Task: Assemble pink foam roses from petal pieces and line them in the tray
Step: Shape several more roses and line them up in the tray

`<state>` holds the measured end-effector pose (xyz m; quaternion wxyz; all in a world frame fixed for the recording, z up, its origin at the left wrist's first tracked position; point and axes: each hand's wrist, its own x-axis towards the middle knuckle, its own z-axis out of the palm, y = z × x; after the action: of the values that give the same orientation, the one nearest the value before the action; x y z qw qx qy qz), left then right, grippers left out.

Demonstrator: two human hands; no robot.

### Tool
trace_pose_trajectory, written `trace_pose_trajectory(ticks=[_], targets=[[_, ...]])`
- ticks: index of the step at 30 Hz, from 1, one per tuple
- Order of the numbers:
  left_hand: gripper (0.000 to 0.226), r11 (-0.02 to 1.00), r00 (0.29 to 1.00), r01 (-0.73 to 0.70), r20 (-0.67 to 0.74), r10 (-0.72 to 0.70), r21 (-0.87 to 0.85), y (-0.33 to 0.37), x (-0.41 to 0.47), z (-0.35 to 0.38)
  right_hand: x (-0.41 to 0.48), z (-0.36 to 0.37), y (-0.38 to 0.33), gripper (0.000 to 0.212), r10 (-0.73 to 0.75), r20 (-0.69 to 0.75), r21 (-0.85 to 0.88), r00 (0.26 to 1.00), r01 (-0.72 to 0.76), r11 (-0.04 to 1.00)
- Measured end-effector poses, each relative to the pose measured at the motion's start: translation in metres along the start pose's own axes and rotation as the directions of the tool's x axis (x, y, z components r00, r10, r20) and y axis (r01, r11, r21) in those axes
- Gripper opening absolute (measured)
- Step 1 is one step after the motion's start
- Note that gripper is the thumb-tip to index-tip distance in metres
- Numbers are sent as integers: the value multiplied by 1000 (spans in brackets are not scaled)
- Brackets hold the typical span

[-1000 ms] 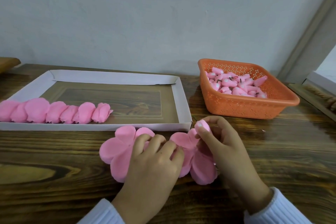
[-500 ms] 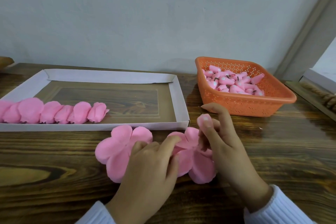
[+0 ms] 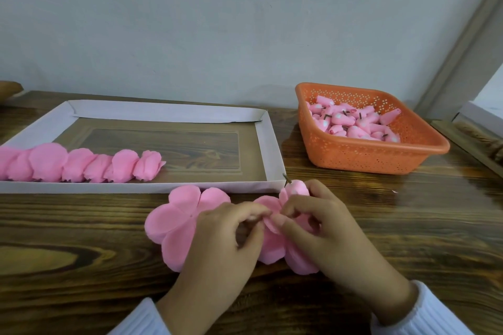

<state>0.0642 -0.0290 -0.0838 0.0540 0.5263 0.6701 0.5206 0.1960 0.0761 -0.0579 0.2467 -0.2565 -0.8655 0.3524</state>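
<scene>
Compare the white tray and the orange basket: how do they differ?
The tray is white and shallow; the basket is orange, deeper and full of holes. The tray holds roses in a row; the basket holds a loose heap of buds. Both sit on the table.

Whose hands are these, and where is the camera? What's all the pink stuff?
There is no machine here, only a person's two bare hands. The camera sits on the person's head and looks down, so you see what they see. They work at a wooden table. The white tray holds a row of finished roses. The orange basket is full of little pink buds. A flat petal piece lies in front of the tray, partly hidden by the left hand. That hand's fingers pinch a second petal piece. The right hand holds one rose bud with a short stem, and its thumb touches the second petal piece too.
</scene>
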Motion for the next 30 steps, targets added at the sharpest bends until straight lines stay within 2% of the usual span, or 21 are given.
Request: trace_pose_trajectory(ticks=[4, 10, 21, 24, 27, 30], targets=[[31, 1000, 1000, 5, 16, -5, -19, 1, -1, 0, -2, 0, -2, 17, -6, 59, -56, 998, 9, 998], [25, 996, 997, 60, 46, -57, -70, 6, 0, -1, -1, -2, -3, 4, -8, 64, -85, 998, 14, 996], [8, 994, 999, 31, 38, -27, -105, 5, -2, 0, 1, -2, -2, 16, 31, 60, -48, 998, -28, 998], [14, 999, 1000, 15, 11, -15, -29, 4, -1, 0, 1, -3, -2, 22, 58, 36, -17, 998, -57, 998], [23, 998, 999, 33, -13, -32, 52, 4, -1, 0, 1, -4, 0, 21, 88, -28, 21, 996, -88, 996], [22, 996, 999, 46, 7, -47, 74, 5, -2, 1, 0, -1, -1, 13, 78, -18, -30, 997, -79, 996]])
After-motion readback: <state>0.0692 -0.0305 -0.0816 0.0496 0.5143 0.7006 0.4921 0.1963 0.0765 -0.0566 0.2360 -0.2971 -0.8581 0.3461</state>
